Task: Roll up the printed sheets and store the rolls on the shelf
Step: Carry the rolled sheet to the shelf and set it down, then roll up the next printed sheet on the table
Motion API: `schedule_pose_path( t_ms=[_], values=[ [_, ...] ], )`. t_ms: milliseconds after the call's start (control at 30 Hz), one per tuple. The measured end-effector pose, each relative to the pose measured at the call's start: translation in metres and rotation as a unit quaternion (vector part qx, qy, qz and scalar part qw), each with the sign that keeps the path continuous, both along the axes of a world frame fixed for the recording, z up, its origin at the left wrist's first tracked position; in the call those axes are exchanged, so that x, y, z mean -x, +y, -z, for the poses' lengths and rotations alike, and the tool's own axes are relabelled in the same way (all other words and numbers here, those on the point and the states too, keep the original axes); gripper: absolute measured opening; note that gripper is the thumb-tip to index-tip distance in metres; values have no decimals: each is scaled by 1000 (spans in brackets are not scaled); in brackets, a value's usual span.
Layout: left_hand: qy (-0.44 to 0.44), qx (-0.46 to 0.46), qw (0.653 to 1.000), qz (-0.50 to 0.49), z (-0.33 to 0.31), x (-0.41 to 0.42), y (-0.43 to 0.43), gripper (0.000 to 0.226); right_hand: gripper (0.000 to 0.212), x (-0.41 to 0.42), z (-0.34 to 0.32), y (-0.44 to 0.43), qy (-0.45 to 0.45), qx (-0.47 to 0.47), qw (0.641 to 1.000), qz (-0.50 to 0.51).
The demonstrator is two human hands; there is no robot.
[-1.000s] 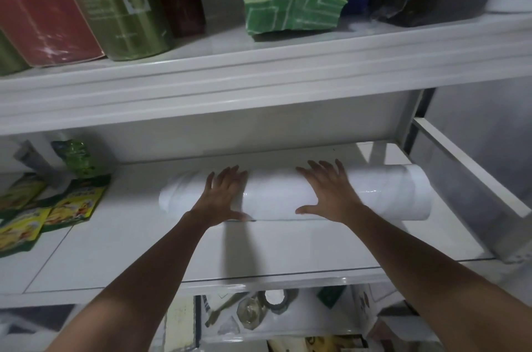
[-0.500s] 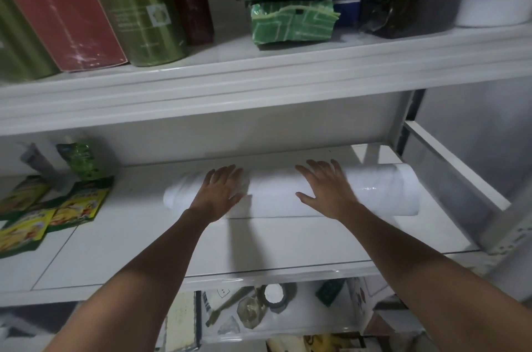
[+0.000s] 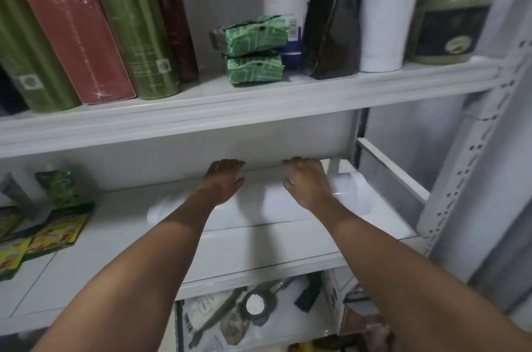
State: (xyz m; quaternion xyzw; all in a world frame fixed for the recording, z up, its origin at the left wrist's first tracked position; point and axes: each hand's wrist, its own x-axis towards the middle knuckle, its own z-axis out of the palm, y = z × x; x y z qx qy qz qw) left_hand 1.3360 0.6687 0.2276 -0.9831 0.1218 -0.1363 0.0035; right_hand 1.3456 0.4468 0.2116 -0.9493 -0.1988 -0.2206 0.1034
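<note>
A second ago the fingers of both hands lay spread and flat on the roll. Now they are closer together and reach over its top, toward the back wall. The left hand and the right hand press on the paper roll with fairly straight fingers and the thumbs out to the side; they push it, they do not clasp it. The fingertips are blurred, so I cannot tell how far they bend down behind the roll.

The roll has gone deeper. It lies on its side along the middle shelf, near the back wall, with its right end close to the side rail. In my judgement this roll is almost stored; what remains is to take the hands away without it rolling forward.

On the same shelf, well apart to the left, lie yellow-green packets. On the upper shelf stand tall tubes and two green packs.
</note>
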Motion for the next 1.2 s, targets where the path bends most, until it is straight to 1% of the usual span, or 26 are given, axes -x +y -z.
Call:
schedule_pose_path(
  t_ms=[200,333,500,567,700,800,933,1000,1100,1200],
  values=[
    [20,-12,997,70,-25,34,-95,47,40,57,-18,-70,-8,16,997,78],
    [10,2,986,167,-35,62,-174,44,45,100,-34,-134,5,30,988,154],
    [20,18,959,283,-56,99,-277,43,44,171,-64,-205,-15,27,964,264],
    [17,25,935,353,-67,120,-317,43,45,210,-75,-236,-15,30,946,324],
    [1,36,879,476,-99,174,-378,45,43,302,-93,-282,-32,40,878,475],
    [-19,34,834,551,-123,225,-405,46,43,382,-101,-282,-49,45,827,558],
    [-17,32,764,644,-138,306,-429,47,43,491,-99,-261,-42,58,752,655],
    [-21,47,729,683,-138,352,-436,46,42,548,-97,-247,-28,64,713,698],
    [-25,49,666,744,-131,431,-438,46,43,636,-98,-217,-5,69,646,760],
    [-8,60,600,798,-128,514,-433,44,42,718,-103,-182,-2,69,581,811]
  ],
)
